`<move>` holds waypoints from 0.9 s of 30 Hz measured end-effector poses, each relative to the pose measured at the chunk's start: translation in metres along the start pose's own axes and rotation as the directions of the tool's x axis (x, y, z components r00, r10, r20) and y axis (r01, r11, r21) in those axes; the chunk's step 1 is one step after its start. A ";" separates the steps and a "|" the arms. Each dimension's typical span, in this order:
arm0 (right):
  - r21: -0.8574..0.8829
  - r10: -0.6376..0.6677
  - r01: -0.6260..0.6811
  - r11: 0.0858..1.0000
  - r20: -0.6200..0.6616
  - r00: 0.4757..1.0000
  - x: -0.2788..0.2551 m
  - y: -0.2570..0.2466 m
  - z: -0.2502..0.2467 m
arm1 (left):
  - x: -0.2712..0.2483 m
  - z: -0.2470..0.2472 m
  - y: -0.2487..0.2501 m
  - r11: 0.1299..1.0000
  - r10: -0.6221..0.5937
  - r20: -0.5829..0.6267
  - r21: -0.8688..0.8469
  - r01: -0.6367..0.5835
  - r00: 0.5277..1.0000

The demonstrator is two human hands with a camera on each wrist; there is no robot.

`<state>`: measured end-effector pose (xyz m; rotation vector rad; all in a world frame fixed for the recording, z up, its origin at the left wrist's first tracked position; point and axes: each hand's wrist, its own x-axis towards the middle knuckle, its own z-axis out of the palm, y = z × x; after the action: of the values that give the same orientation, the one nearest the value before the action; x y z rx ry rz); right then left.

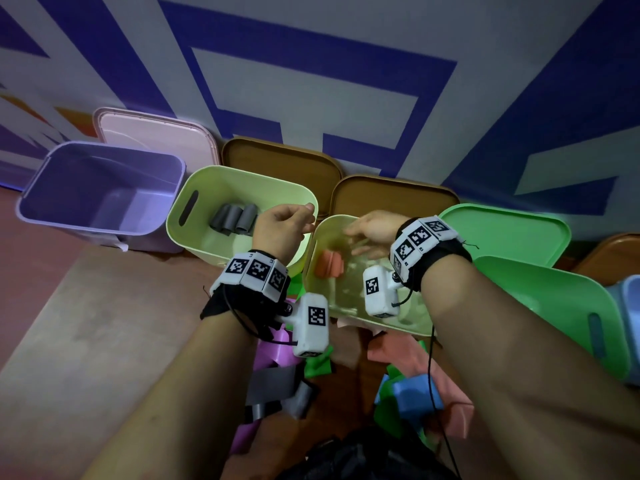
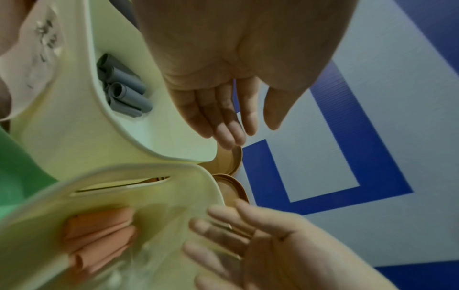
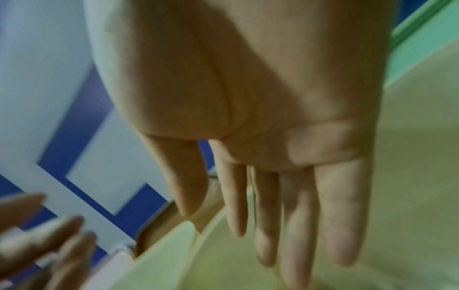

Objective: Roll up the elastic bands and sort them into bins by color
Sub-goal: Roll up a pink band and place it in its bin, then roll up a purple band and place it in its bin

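Orange rolls (image 1: 329, 264), right hand (image 1: 372, 227) blurred.

Back wall (image 1: 346, 26) is pale grey-white with big angular blue stripes painted across it, plus a bit of orange at the far left. Floor (image 1: 69, 323) looks like reddish-brown boards beside a paler tan strip. Lighting's pretty dim overall.

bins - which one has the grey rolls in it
The pale green bin second from left, beside the purple bin. It holds grey rolls; the yellowish bin to its right holds orange rolls.
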<state>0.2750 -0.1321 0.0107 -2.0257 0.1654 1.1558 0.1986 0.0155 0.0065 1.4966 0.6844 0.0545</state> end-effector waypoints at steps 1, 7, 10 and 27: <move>0.039 -0.052 0.053 0.998 -0.030 0.998 -0.011 -0.002 -0.002 | -0.005 -0.001 0.003 1.000 0.009 0.010 -0.002 -0.009 1.000; 0.195 -0.360 0.406 0.893 -0.232 0.904 -0.088 0.003 0.007 | -0.040 -0.005 0.018 0.997 0.082 0.045 -0.016 -0.082 0.996; 0.188 -0.454 0.515 0.837 -0.289 0.843 -0.121 0.010 0.019 | -0.059 -0.009 0.022 0.995 0.103 0.058 -0.021 -0.102 0.993; 0.256 -0.416 0.538 0.803 -0.406 0.814 -0.132 0.041 0.139 | -0.083 -0.096 -0.044 0.998 0.062 0.181 -0.006 -0.062 0.982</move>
<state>0.0865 -0.0988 0.0510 -1.7649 0.0131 0.4152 0.0717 0.0599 0.0049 1.5016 0.4916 -0.0342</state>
